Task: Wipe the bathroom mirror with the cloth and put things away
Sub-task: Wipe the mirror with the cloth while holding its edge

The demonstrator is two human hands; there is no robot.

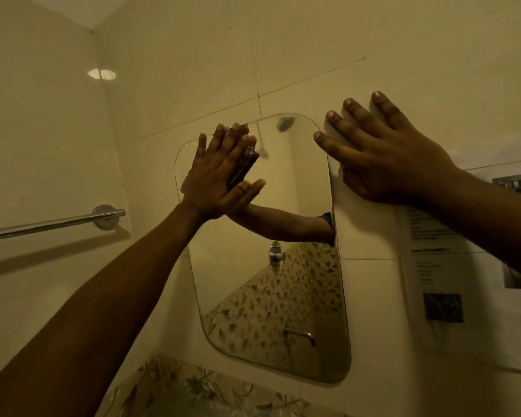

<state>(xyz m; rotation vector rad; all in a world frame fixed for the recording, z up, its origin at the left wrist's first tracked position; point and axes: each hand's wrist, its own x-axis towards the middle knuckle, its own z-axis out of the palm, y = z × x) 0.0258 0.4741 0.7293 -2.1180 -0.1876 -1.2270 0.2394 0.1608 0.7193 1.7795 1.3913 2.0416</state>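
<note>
Dimly lit, cream tiles point(193, 70) carry mirror point(271, 281) and chrome rail point(51, 225).

No text can be read anywhere; the only print stands on a white paper sheet point(427, 266) fixed to the wall just below the right hand point(385, 158), its upper part passing under that wrist; it bears several short lines of dark type, with one bolder heading line among them, all too blurred to make out a single letter; below those lines, further from the hand, sits a dark square patch point(442, 307), perhaps a scan code
</note>
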